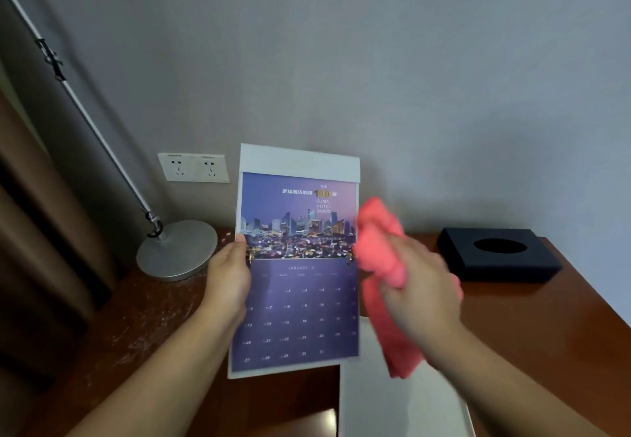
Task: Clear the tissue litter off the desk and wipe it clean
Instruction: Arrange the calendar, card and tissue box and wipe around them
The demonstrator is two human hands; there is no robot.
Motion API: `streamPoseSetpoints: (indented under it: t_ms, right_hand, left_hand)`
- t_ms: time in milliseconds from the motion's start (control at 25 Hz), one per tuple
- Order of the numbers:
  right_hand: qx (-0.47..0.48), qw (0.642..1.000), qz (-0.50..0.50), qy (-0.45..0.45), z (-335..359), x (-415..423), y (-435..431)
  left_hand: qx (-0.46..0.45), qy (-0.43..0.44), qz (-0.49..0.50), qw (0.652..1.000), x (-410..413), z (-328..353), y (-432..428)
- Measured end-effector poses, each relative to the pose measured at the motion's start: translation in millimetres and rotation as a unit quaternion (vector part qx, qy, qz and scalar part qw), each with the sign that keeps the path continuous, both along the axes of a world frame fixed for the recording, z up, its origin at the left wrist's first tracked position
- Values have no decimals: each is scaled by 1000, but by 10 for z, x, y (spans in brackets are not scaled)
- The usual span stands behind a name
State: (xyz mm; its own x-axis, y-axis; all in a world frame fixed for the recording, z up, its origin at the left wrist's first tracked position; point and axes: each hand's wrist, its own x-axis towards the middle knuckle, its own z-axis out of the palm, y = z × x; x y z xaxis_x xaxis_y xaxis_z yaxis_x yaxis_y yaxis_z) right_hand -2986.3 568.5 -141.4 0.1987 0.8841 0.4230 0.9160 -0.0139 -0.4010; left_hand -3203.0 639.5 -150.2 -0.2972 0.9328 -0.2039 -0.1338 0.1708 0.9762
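Observation:
My left hand (pixel 229 274) grips the left edge of a purple desk calendar (pixel 296 266) and holds it upright above the brown wooden desk (pixel 153 327). My right hand (pixel 415 286) is closed on a bunched pink cloth (pixel 379 252), which touches the calendar's right edge. The cloth and right hand are blurred by motion. Small white tissue crumbs (pixel 150 317) speckle the desk's left part, in front of the lamp base.
A round grey lamp base (pixel 177 250) with a slanted pole stands at the back left, below a double wall socket (pixel 193 167). A black tissue box (pixel 498 257) sits at the back right. A white tray (pixel 403 402) lies near me. Brown curtain hangs at left.

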Motion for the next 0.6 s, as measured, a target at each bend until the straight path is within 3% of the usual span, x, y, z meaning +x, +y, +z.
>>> streamPoseSetpoints:
  t_ms: [120,200,280,360,440,480,520,600]
  right_hand:
    - [-82,987,49,-127,-333,-233,-121]
    - [-196,970,86,-115,-586,-178,-247]
    - [-325,939,42,100,-632,0,-370]
    - [-303,896,-9,324,-587,232,-313]
    - [-229,872,4,432,-381,393,-168]
    - [-226,841,40,490,-225,420,-104]
    - [-228,814,76,529,-115,424,-32]
    - [-246,787,144,547,58,336,5]
  left_hand:
    - [20,-20,-23,999,101,41,-30]
    - [28,10,-23,999,42,24,-32]
    - [39,13,-1,999,-66,15,-35]
    - [48,-22,11,999,-108,52,-42]
    - [55,-53,8,997,-59,63,-15]
    - [66,-50,-6,997,-16,50,-2]
    - [78,-15,-25,997,31,19,13]
    - [95,152,-82,980,60,-162,101]
